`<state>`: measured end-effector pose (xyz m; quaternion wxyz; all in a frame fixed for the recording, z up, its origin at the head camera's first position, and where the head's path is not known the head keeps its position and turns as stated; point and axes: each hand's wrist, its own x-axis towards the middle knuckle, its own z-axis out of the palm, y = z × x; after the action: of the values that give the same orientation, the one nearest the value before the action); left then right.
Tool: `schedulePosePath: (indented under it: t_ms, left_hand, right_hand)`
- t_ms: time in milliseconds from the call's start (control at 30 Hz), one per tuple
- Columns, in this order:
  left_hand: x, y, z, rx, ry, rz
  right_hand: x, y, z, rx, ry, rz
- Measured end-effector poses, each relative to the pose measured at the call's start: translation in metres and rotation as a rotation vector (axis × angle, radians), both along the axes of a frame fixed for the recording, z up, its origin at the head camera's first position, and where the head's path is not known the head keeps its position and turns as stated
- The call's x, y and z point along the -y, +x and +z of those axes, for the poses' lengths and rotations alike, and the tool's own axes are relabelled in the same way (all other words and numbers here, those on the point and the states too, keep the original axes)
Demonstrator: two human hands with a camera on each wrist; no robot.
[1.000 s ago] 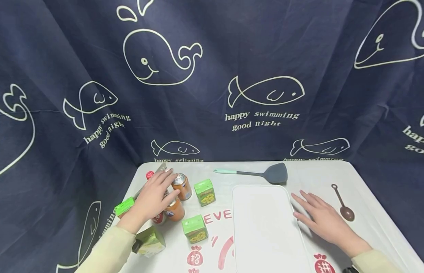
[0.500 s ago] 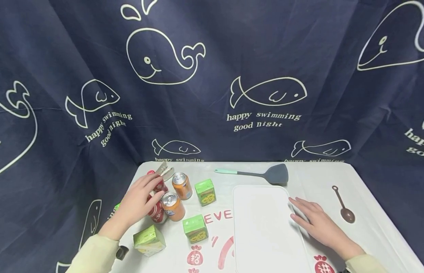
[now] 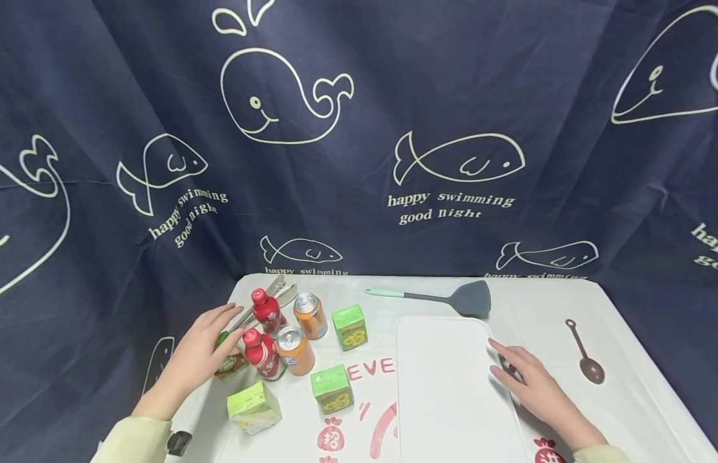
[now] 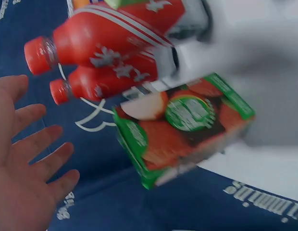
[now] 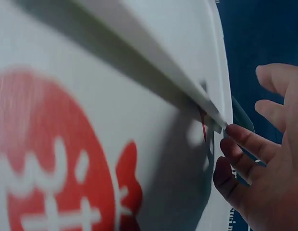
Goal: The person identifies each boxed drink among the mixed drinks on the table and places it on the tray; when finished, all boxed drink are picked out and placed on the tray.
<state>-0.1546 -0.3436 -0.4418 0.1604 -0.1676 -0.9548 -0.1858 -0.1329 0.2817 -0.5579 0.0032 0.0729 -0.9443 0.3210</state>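
Observation:
My left hand [image 3: 199,350] hovers with fingers spread at the left of a drinks group, beside a green carton with a reddish fruit picture [image 4: 187,115]. Two red-capped bottles, a front one [image 3: 261,354] and a rear one [image 3: 269,313], stand upright just right of its fingers; nothing is in its grasp. Two orange cans, one nearer [image 3: 295,352] and one farther [image 3: 310,316], stand right of the bottles. On the right, my right hand [image 3: 532,386] has loosely extended fingers, their tips at the right edge of a white rectangular board [image 3: 451,386]; the right wrist view shows a fingertip [image 5: 233,130] against that edge.
Small green cartons stand left of the board, at the back [image 3: 350,328], in the middle [image 3: 332,389] and at the front left [image 3: 254,408]. A turner [image 3: 471,298] lies behind the board, a brown spoon [image 3: 591,370] to its right. A silver metal utensil [image 3: 285,292] lies behind the bottles.
My left hand has drawn back leftward from above the cans and bottles, uncovering the bottles and the reddish-pictured carton. My right hand has shifted slightly left and nearer, to the board's edge.

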Motion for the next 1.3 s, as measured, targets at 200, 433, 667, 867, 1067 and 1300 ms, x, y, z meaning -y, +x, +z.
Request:
schedulePosePath:
  t_ms: [200,433,667,867,1067,1300]
  left_hand:
    - [0.015,0.006,-0.005,0.041,0.013,0.020]
    - [0.030,0.008,-0.014,0.060,0.024,0.031]
    - [0.044,0.012,-0.026,0.061,0.017,0.043]
    - [0.055,0.016,-0.037,0.103,0.031,0.060]
    - [0.060,0.022,-0.046,0.148,0.035,0.104]
    - [0.065,0.028,-0.056,0.177,0.056,0.124]
  right_hand:
    - [0.002,0.001,-0.004,0.037,-0.028,-0.061]
    - [-0.004,0.006,-0.011,0.037,-0.059,-0.101]
    - [-0.006,0.010,-0.013,0.110,-0.092,-0.144]
    - [-0.006,0.011,-0.012,0.191,-0.162,-0.170]
    - [-0.007,0.011,-0.013,0.243,-0.195,-0.192]
    - [-0.007,0.010,-0.018,0.219,-0.218,-0.178]
